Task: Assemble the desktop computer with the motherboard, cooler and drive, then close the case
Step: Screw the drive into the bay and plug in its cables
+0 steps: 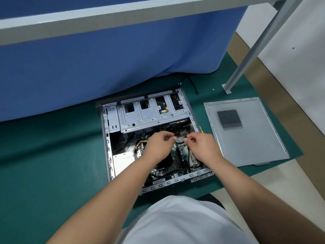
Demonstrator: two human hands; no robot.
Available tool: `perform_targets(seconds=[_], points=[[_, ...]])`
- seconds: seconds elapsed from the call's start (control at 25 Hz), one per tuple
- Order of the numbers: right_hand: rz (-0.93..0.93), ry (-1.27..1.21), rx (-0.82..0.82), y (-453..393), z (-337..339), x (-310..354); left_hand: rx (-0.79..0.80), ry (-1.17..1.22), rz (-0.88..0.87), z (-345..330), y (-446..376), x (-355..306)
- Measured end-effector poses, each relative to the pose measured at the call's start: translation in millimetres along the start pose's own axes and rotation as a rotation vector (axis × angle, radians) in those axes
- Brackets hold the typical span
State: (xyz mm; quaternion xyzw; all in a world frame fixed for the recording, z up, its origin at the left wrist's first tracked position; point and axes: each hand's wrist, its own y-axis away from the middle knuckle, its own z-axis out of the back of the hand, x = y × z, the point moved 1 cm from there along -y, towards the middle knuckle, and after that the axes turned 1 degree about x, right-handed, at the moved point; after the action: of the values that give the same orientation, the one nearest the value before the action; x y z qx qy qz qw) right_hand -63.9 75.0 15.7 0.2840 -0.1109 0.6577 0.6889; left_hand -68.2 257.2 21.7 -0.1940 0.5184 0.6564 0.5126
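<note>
A white garment (182,224) on the person's torso fills the bottom edge, with both bare forearms reaching forward over the open grey metal desktop computer case (107,145), which lies on its side on a dark green mat (52,164) spread on the floor. The left hand (158,143) and right hand (202,145) meet above the case interior, each with fingers curled, pinching opposite ends of a small silvery finned part (181,139); what that part is cannot be told. Both hands and forearms hide much of the green motherboard (175,152) seated in the case. Yellow and black wires (139,147) bunch left of the left hand. A silver drive cage (151,111) spans the far half of the case. The detached grey side panel with a perforated vent (246,131) lies flat just right of the case. Behind hangs a blue cloth (105,64); a grey metal leg (255,48) stands at the far right.
</note>
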Motion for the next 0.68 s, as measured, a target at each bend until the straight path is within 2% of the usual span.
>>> perform_targets(seconds=[0.12,0.2,0.36,0.48,0.68], points=[[0.007,0.042,0.015,-2.0,1.2,2.0,0.020,0.562,0.271,-29.6,-6.2,-13.1],[0.004,0.058,0.050,-6.1,4.8,0.2,-0.001,0.718,0.352,-43.0,-14.7,-15.2],[0.054,0.162,0.130,-16.3,12.9,-2.3,-0.035,0.827,0.414,-54.3,-28.3,-16.4],[0.194,0.178,-0.008,-24.4,22.8,-8.4,-0.052,0.865,0.441,-56.7,-37.7,-17.4],[0.406,0.268,-0.015,-52.4,21.9,-15.6,-0.067,0.930,0.455,-60.9,-50.0,-25.4]])
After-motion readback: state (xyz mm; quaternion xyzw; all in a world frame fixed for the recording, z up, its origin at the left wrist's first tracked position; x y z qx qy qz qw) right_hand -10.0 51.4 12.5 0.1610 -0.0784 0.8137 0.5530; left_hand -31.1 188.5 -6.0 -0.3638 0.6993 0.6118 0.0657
